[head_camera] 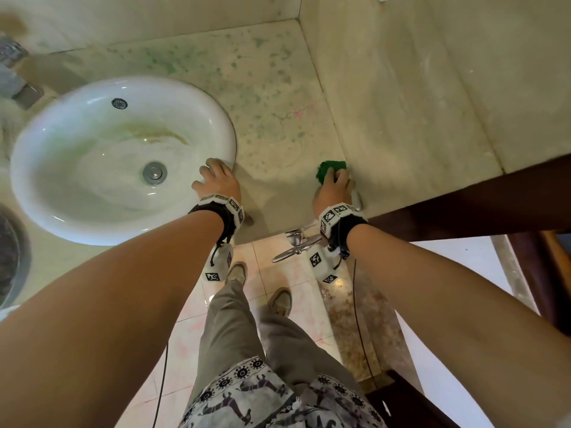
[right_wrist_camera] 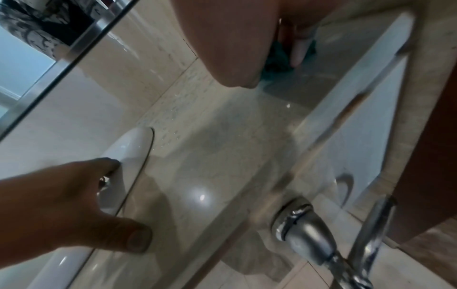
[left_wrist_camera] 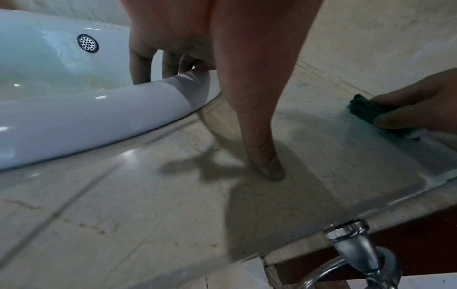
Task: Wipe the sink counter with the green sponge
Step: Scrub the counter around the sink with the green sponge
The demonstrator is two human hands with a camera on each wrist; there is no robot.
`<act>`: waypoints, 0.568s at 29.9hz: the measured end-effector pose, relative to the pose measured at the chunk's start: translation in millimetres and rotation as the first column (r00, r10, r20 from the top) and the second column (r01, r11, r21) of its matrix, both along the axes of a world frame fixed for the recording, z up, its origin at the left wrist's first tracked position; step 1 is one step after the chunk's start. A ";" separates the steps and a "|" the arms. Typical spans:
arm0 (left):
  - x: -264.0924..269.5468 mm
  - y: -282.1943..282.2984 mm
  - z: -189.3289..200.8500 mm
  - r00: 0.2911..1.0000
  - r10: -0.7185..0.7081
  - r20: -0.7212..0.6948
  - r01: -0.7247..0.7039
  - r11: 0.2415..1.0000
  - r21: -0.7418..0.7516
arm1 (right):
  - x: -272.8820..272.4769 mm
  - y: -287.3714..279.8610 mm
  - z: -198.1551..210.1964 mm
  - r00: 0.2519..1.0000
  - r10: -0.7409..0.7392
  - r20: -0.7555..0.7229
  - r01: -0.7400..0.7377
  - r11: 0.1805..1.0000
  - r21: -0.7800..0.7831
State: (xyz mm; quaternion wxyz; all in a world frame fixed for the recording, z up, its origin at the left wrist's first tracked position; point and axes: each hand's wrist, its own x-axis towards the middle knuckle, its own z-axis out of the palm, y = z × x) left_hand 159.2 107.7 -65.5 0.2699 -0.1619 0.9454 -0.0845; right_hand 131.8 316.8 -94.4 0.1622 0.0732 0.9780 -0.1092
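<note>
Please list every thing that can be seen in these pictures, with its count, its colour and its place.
sponge: one, green, on the counter by the right wall, under the right hand.
sink: one, white, round, set in the counter at the left.
drain: one, metal, at the sink's bottom.
overflow hole: one, metal grille, on the sink's far wall.
counter: one, beige stone with green spots, around the sink.
towel ring: one, chrome, below the counter's front edge.
floor: pale tiles, below.
left hand: one, fingers resting on the sink's rim, thumb on the counter.
right hand: one, holding the sponge against the counter.
</note>
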 end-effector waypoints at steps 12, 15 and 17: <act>-16.6 26.2 12.8 0.998 -0.040 -0.057 0.043 0.998 0.049 | -67.3 12.7 23.9 0.987 0.162 0.010 -0.163 0.986 0.043; -15.4 24.4 11.0 0.999 -0.045 -0.015 0.046 0.997 0.065 | -44.4 15.8 15.9 0.956 0.276 -0.097 -0.282 0.958 -0.047; -13.0 21.5 7.4 0.999 -0.036 -0.005 0.037 0.998 0.050 | -29.7 15.1 7.9 0.945 0.307 -0.112 -0.318 0.942 -0.107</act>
